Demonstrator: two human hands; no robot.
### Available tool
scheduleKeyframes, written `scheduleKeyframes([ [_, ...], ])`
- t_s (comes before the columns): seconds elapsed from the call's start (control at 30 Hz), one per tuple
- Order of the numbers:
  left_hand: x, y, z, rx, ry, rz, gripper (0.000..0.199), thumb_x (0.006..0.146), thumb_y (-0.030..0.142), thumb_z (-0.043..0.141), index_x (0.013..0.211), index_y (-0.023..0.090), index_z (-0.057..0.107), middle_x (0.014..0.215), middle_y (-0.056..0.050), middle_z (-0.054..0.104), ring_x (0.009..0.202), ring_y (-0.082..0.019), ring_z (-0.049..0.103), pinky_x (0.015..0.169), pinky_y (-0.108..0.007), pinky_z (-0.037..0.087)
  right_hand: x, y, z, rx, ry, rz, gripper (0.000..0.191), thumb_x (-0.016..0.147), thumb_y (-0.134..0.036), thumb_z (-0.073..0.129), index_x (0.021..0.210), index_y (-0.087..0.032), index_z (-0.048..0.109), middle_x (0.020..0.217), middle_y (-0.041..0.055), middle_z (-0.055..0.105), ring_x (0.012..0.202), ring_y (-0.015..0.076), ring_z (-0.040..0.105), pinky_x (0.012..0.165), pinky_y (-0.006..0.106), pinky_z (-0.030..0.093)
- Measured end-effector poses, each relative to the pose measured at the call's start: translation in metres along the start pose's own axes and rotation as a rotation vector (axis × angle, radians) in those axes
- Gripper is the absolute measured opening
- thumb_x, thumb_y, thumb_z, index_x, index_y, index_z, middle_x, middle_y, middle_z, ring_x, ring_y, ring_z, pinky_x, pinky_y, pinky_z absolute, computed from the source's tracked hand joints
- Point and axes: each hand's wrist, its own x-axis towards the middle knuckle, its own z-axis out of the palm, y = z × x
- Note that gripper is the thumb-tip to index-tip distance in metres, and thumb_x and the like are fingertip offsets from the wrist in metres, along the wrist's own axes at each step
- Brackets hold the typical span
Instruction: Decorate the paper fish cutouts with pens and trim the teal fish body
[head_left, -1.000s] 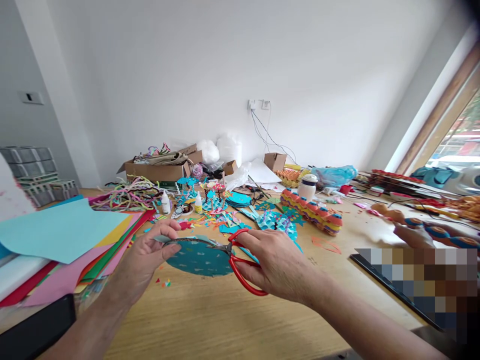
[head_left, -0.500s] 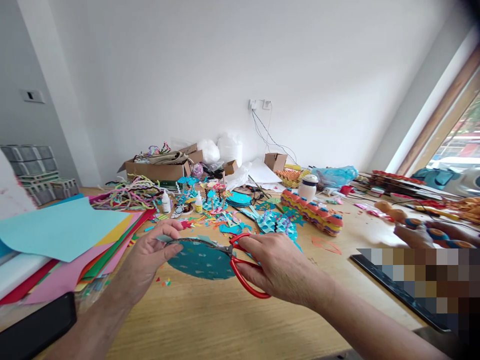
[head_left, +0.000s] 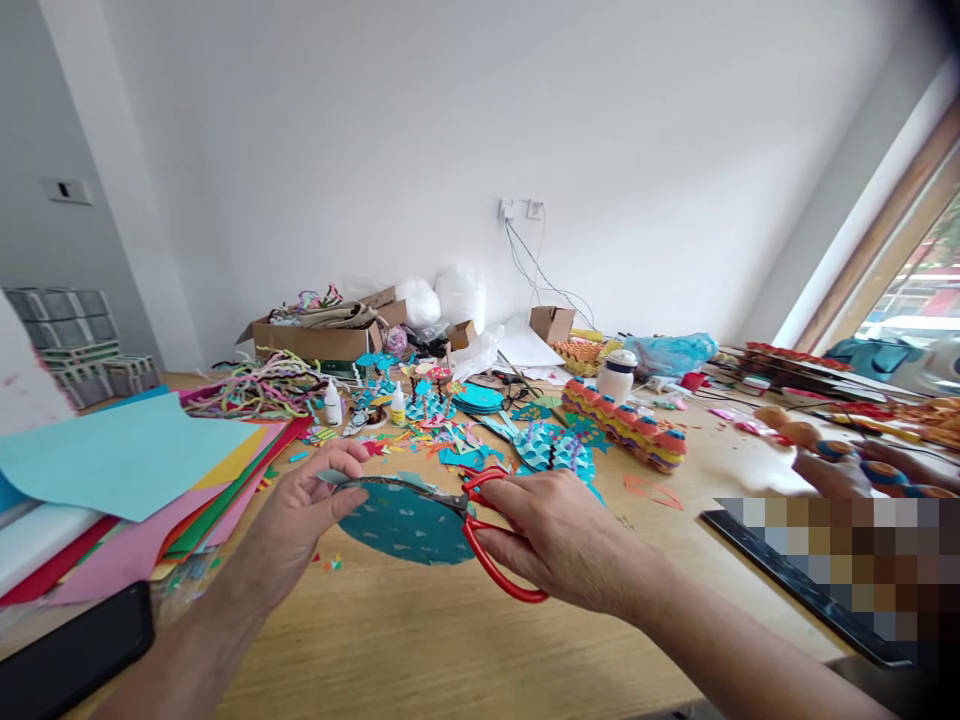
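Between thumb and fingers, my left hand point(head_left: 319, 500) pinches the left edge of a round teal paper disc point(head_left: 409, 525) with small pale marks. My right hand point(head_left: 544, 530) grips red-handled scissors point(head_left: 504, 580), fingers through the loops. Their blades point left along the disc's upper edge, with a strip of lighter blue paper beside them. The disc is held up off the table, tilted toward me. Exactly how far the blades are apart is hard to make out.
Coloured paper sheets point(head_left: 127, 450) and a black phone point(head_left: 82, 650) lie at left. Behind the disc are glue bottles point(head_left: 332, 403), paper scraps and teal paper crafts point(head_left: 553, 448). Painted egg cartons point(head_left: 622, 425) stand right of centre. At far right another person's hand point(head_left: 829, 470) holds a painted carton strip.
The scissors and my right hand have shifted slightly right and down. The disc's right edge has dipped a little; my left hand keeps its pinch.
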Motion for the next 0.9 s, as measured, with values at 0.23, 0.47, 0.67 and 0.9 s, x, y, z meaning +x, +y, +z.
scheduleKeyframes([
  [0.23, -0.0009, 0.0042, 0.0040, -0.020, 0.024, -0.017, 0.020, 0.059, 0.029, 0.078, 0.063, 0.019, 0.061, 0.097, -0.004, 0.053, 0.095, -0.022, 0.050, 0.066, -0.023, 0.043, -0.0008, -0.0005, 0.0005, -0.015, -0.019, -0.008, 0.035, 0.093, -0.039, 0.035, 0.081, -0.015, 0.058, 0.065, 0.0021, 0.059, 0.052, 0.0100, 0.045, 0.051, 0.026, 0.020],
  [0.47, -0.0015, 0.0015, 0.0017, -0.020, 0.019, -0.002, 0.018, 0.060, 0.028, 0.077, 0.064, 0.020, 0.062, 0.097, -0.003, 0.053, 0.095, -0.021, 0.050, 0.066, -0.022, 0.043, -0.0008, -0.0002, 0.0007, -0.012, -0.019, -0.022, 0.036, 0.093, -0.039, 0.035, 0.079, -0.015, 0.058, 0.062, 0.0014, 0.057, 0.048, 0.0087, 0.041, 0.050, 0.026, 0.018],
  [0.67, -0.0011, 0.0006, 0.0006, -0.009, 0.009, 0.005, 0.018, 0.062, 0.029, 0.076, 0.064, 0.020, 0.061, 0.097, -0.004, 0.052, 0.096, -0.022, 0.050, 0.067, -0.022, 0.043, -0.0016, 0.0010, 0.0026, -0.001, -0.026, -0.050, 0.038, 0.094, -0.039, 0.032, 0.081, -0.015, 0.058, 0.063, 0.0016, 0.057, 0.048, 0.0085, 0.041, 0.049, 0.026, 0.018],
  [0.9, -0.0017, -0.0001, 0.0010, -0.001, 0.033, 0.002, 0.020, 0.059, 0.030, 0.078, 0.063, 0.019, 0.062, 0.095, -0.003, 0.053, 0.092, -0.021, 0.050, 0.065, -0.023, 0.042, 0.0010, -0.0015, -0.0014, -0.007, -0.036, -0.004, 0.031, 0.091, -0.038, 0.038, 0.082, -0.016, 0.058, 0.065, 0.0021, 0.059, 0.053, 0.0104, 0.047, 0.051, 0.026, 0.020],
])
